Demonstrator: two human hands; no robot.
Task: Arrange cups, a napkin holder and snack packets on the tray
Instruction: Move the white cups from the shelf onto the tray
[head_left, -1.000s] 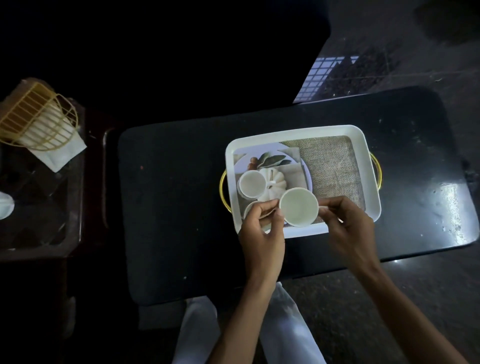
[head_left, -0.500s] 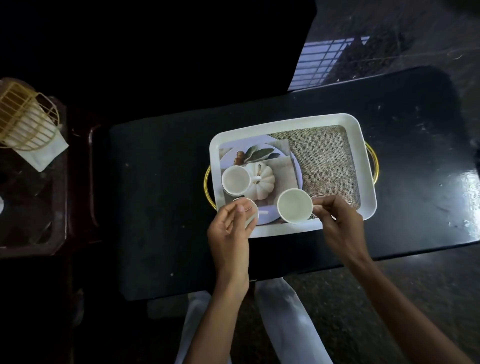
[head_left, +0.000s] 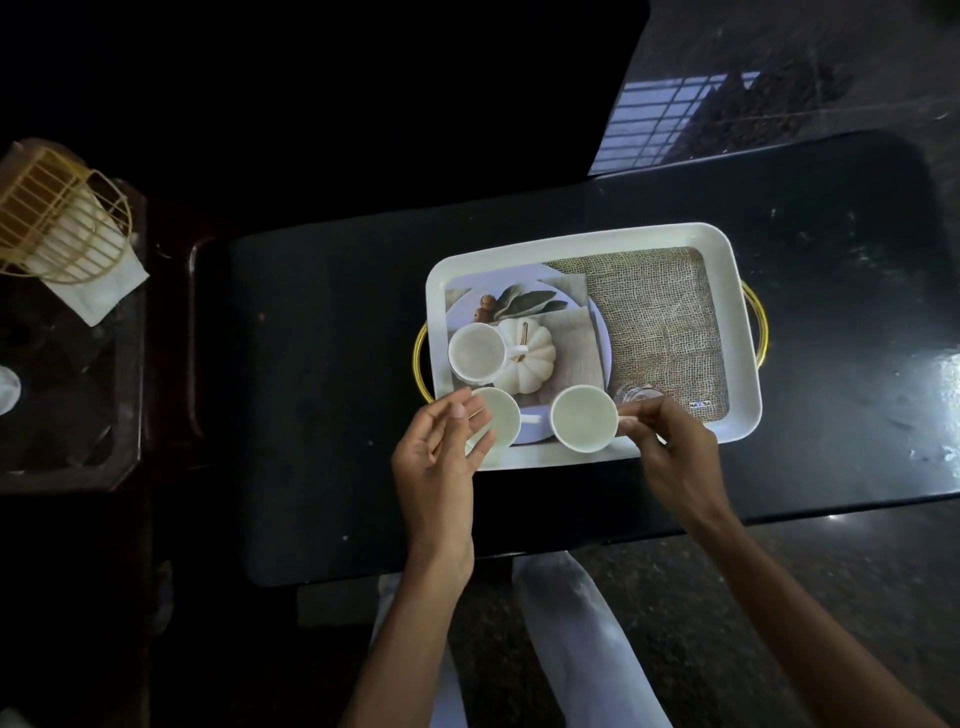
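Observation:
A white tray (head_left: 743, 291) with gold handles and a printed pumpkin picture lies on the black table (head_left: 322, 374). Three white cups stand in its left half: one at the left middle (head_left: 475, 353), one at the near left corner (head_left: 497, 422), one near the front centre (head_left: 583, 418). My right hand (head_left: 675, 457) pinches the handle of the front-centre cup. With fingers relaxed, my left hand (head_left: 441, 457) hovers just off the near-left cup and partly covers it. A gold wire napkin holder (head_left: 57, 218) with white napkins stands on a side table at far left.
The dark side table (head_left: 72, 395) at left has a raised rim and a small pale object (head_left: 8, 387) at its left edge. The tray's right half shows bare burlap print. My legs in pale trousers (head_left: 576, 634) are below the table's near edge.
My left hand let go of the near-left cup and drew back a little, fingers opening. The right hand keeps its pinch on the front-centre cup's handle.

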